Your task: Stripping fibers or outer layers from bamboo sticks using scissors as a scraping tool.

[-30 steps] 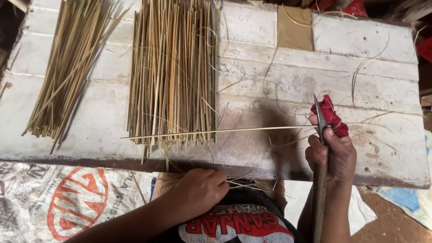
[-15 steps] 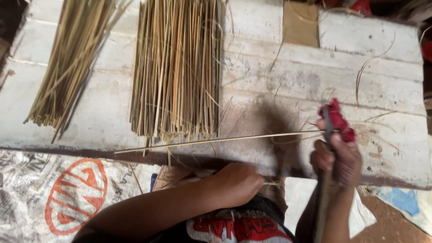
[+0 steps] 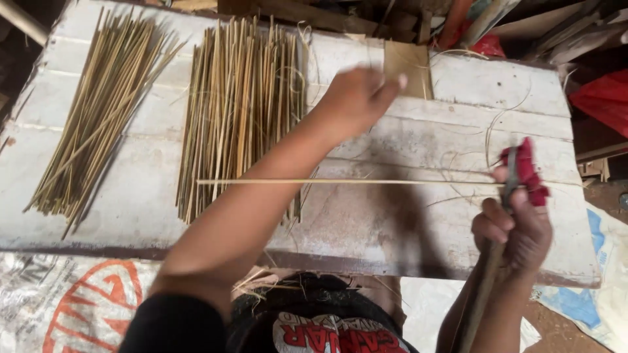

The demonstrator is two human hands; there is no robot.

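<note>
Thin stick (image 3: 366,182): is being held level across the middle of the frame, over the white board (image 3: 458,85), its right end lying at the blade.
Knife (image 3: 509,180): is being gripped upright at right of frame, a red wrap (image 3: 526,171) bound round it near the stick.
Right hand (image 3: 517,229): is being clenched on the knife handle.
Left hand (image 3: 356,98): is blurred at upper centre; whether anything is grasped cannot be told.
Split-stick bundle (image 3: 242,111): is lying fanned at upper centre, a second bundle (image 3: 98,117) at upper left.
Judgement: the blade is best kept steady and the stick flat to the board.
</note>
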